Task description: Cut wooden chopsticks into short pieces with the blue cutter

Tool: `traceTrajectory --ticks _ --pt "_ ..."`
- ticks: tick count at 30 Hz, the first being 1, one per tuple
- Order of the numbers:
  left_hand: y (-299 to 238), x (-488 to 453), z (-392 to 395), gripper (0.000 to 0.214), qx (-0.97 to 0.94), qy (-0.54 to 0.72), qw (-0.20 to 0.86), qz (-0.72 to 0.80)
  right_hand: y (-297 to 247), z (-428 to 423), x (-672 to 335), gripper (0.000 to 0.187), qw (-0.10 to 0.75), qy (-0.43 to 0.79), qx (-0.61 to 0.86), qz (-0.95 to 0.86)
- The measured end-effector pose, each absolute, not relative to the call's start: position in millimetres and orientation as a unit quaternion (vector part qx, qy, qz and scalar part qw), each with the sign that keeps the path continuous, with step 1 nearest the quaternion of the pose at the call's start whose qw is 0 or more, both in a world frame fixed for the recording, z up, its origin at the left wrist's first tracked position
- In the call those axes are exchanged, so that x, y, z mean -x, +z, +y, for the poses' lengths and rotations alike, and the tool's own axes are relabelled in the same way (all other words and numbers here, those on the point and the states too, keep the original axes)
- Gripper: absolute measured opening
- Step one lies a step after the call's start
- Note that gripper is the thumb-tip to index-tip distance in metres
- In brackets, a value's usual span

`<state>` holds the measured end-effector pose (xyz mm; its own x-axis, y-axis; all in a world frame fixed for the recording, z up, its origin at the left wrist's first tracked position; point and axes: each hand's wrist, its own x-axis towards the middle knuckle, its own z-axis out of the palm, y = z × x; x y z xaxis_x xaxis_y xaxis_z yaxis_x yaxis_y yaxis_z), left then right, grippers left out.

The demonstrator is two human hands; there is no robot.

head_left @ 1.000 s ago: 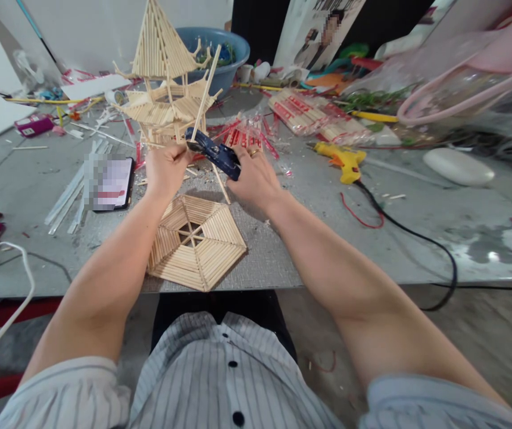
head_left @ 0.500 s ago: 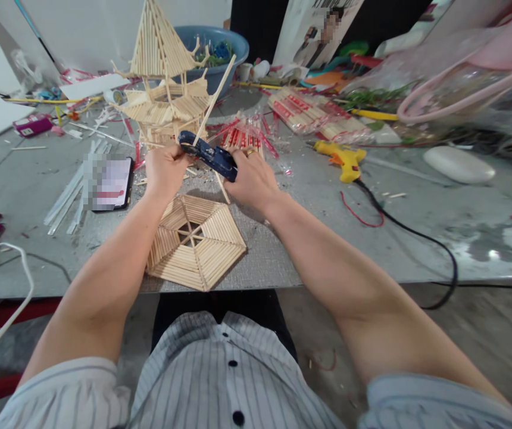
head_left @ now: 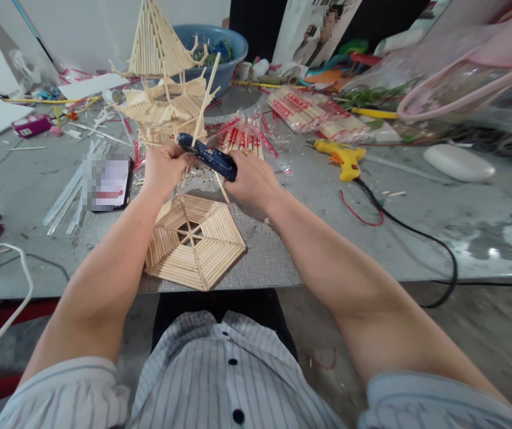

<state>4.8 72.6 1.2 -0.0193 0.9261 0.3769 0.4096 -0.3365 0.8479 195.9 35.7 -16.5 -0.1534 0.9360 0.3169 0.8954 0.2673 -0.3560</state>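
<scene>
My left hand (head_left: pixel 163 168) is closed around a long wooden stick (head_left: pixel 204 98) that slants up past a tall tower of wooden sticks (head_left: pixel 162 83). My right hand (head_left: pixel 250 176) grips dark blue cutters (head_left: pixel 208 156), whose jaws sit at the stick just beside my left fingers. Below both hands a flat hexagonal panel of sticks (head_left: pixel 193 239) lies on the grey table (head_left: pixel 309 238) near its front edge.
A phone (head_left: pixel 106 182) lies left of my hands beside loose white strips. A yellow glue gun (head_left: pixel 343 159) with a black cord lies to the right. Packs of sticks (head_left: pixel 309 113), a blue basin (head_left: pixel 220 50) and a pink-rimmed clear bag (head_left: pixel 461 83) crowd the back.
The stick's upper end has swung right and back again, and the cutters have shifted slightly left along it. Both hands stay where they were.
</scene>
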Motion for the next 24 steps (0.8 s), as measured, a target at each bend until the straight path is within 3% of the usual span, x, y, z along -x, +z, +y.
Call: traceTrajectory --ticks 4,7,12,20,24 --pt "0 -7 70 0.013 -0.623 0.448 0.391 0.507 -21 40 -198 0.056 0.252 0.051 0.595 -0.762" --pt "5 -12 64 0.010 -0.607 0.422 0.432 0.517 -24 43 -199 0.057 0.286 0.063 0.613 -0.734" --pt "15 -21 53 0.009 -0.607 0.413 0.440 0.517 -26 46 -196 0.056 0.348 0.076 0.616 -0.703" --pt "10 -16 54 0.011 -0.645 0.354 0.449 0.507 -32 49 -196 0.068 0.340 0.072 0.624 -0.699" --pt "5 -18 56 0.013 -0.645 0.362 0.459 0.493 -36 57 -204 0.071 0.376 0.061 0.643 -0.664"
